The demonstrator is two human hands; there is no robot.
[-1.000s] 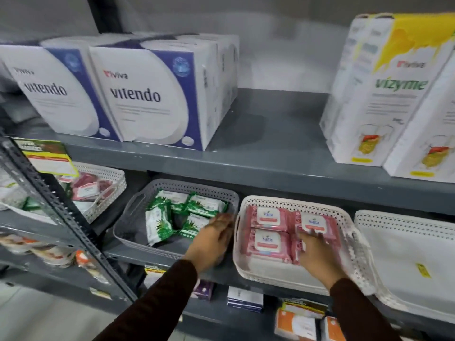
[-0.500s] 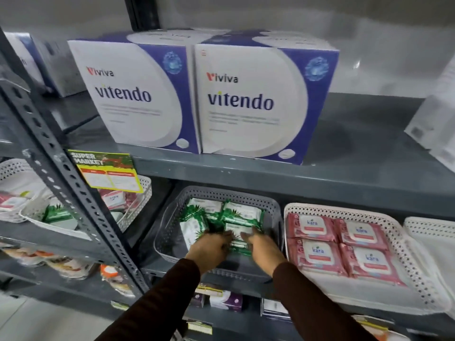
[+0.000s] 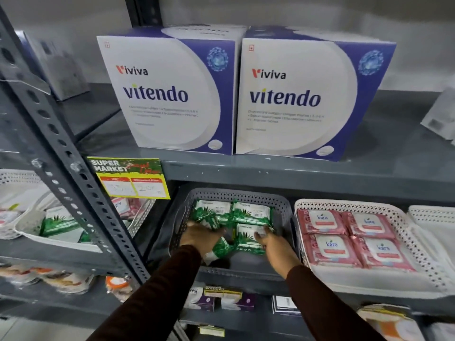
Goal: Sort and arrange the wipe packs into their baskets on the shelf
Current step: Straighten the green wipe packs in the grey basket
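Note:
A grey perforated basket (image 3: 285, 207) on the middle shelf holds several green wipe packs (image 3: 251, 212). Both my hands are inside it. My left hand (image 3: 199, 236) grips a green pack (image 3: 220, 248) at the basket's front left, tilted on its edge. My right hand (image 3: 275, 243) rests its fingers on the front-right green pack (image 3: 248, 238), which lies flat. To the right, a white perforated basket (image 3: 418, 267) holds several pink wipe packs (image 3: 344, 242) laid flat in two rows.
Two large white-and-blue boxes (image 3: 177, 94) stand on the shelf above. A yellow price tag (image 3: 130, 178) hangs from that shelf's edge. A slanted perforated steel upright (image 3: 64, 153) runs at left; behind it, white baskets (image 3: 61, 239) hold mixed packs. Small boxes (image 3: 221, 301) sit on the shelf below.
My right hand left the pink packs and moved into the grey basket beside my left. The view swung left and closer. My left hand has tilted a green pack at the front.

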